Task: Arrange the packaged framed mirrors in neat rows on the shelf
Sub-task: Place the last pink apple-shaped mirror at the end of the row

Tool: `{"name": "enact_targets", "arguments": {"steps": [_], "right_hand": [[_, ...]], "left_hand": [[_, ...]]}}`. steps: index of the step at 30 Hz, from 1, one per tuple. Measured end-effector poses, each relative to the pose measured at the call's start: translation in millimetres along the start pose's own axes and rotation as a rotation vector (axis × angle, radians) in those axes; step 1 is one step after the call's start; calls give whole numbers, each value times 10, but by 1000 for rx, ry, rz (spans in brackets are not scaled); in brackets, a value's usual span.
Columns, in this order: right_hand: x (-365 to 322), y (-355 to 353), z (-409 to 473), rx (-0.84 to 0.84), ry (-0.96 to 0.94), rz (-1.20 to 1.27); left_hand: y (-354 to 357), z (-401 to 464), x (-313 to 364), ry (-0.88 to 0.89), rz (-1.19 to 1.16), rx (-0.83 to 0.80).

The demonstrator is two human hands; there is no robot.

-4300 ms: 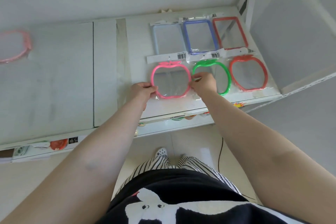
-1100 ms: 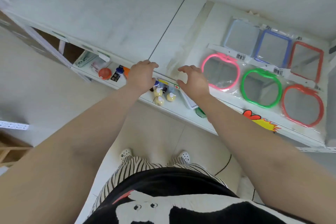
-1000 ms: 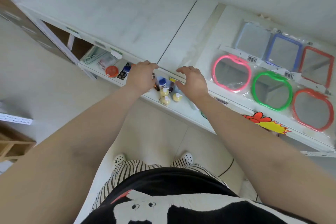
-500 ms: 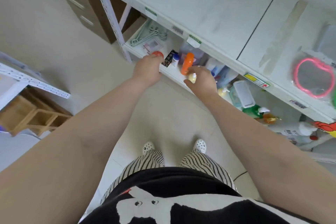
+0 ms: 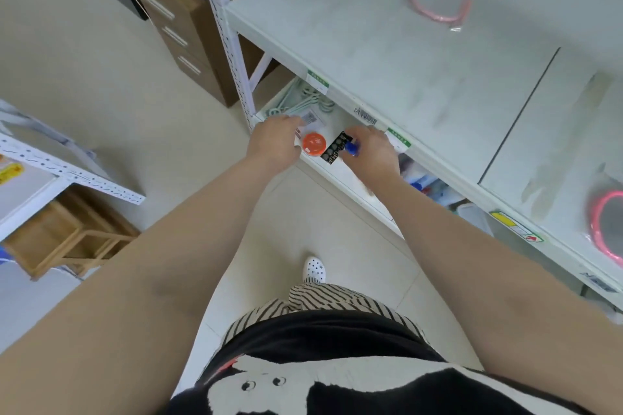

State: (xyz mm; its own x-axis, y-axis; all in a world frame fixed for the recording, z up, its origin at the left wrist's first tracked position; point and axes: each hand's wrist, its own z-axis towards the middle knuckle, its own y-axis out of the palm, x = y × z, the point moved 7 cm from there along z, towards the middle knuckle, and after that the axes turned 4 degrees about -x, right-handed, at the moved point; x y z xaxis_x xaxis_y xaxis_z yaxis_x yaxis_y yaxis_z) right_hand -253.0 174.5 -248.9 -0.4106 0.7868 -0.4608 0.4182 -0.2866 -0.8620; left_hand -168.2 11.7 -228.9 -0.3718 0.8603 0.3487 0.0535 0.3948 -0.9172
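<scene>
A person is standing at a white metal shelf (image 5: 387, 54), looking down along both bare arms. Both hands are reaching toward the lower level, just under the front lip of the top board. The left hand (image 5: 274, 145) is hovering palm down, its fingers loosely curved and gripping nothing that can be seen. The right hand (image 5: 372, 153) is sitting a little way to the right of it, the two hands apart; its fingers are curled, with a small blue object (image 5: 352, 147) showing at their tips, but whether they are pinching it cannot be told.

Between the two hands an orange round lid (image 5: 314, 144) is lying on the lower level, and a black card (image 5: 337, 147) is lying just beside the right fingers. Beyond the left hand, pale green hangers (image 5: 308, 101) are lying further back.

The packaged mirrors are well away from both hands, up on the top board. A pale pink round mirror (image 5: 440, 0) is lying far beyond the right hand, near the back. A bright pink mirror (image 5: 606, 224) is lying far off to the right of the right hand, cut by the picture's edge.

Left of the left arm, a wooden stool (image 5: 70, 239) is sitting on the floor under another white rack (image 5: 67, 172).
</scene>
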Motion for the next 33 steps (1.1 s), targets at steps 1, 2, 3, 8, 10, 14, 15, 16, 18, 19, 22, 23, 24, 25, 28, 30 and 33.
{"name": "enact_targets", "arguments": {"steps": [1, 2, 3, 8, 10, 14, 15, 16, 18, 19, 22, 23, 24, 25, 28, 30, 33], "right_hand": [[-38, -19, 119, -1, -7, 8], [-75, -39, 233, -2, -7, 14], [-115, -60, 338, -2, -6, 16], [-382, -126, 799, -7, -47, -28], [-468, -153, 949, 10, -51, -31], [-619, -138, 1222, 45, -21, -36], [-656, -110, 1280, 53, -4, -32], [-700, -73, 1338, 63, 15, -24], [-805, 7, 1460, 91, 56, 7], [-866, 41, 1515, 111, 82, 26], [-1054, 111, 1626, 185, 186, 91], [-1121, 143, 1643, 201, 220, 114], [-1184, 176, 1654, 214, 254, 134], [-1242, 200, 1656, 227, 288, 146], [-1347, 217, 1644, 278, 377, 173], [-1359, 196, 1615, 298, 422, 170], [-1298, 74, 1553, 316, 477, 129]], "left_hand": [[-45, 80, -56, -11, -10, 11], [-88, 152, -110, -19, -17, 21], [-132, 216, -162, -27, -18, 29], [-355, 561, -397, -34, 10, 33], [-456, 747, -456, -21, 17, 35], [-608, 1161, -570, 34, -10, 20], [-634, 1255, -588, 60, -8, 6], [-661, 1345, -613, 91, -4, -8], [-716, 1514, -697, 157, 6, -32], [-741, 1589, -746, 192, 9, -49], [-866, 1787, -915, 306, 20, -86], [-912, 1847, -991, 331, 25, -96], [-952, 1907, -1062, 355, 37, -107], [-992, 1967, -1117, 381, 54, -117], [-1071, 2137, -1171, 471, 108, -150], [-1095, 2261, -1134, 524, 131, -161], [-1118, 2441, -984, 561, 133, -174]]}}
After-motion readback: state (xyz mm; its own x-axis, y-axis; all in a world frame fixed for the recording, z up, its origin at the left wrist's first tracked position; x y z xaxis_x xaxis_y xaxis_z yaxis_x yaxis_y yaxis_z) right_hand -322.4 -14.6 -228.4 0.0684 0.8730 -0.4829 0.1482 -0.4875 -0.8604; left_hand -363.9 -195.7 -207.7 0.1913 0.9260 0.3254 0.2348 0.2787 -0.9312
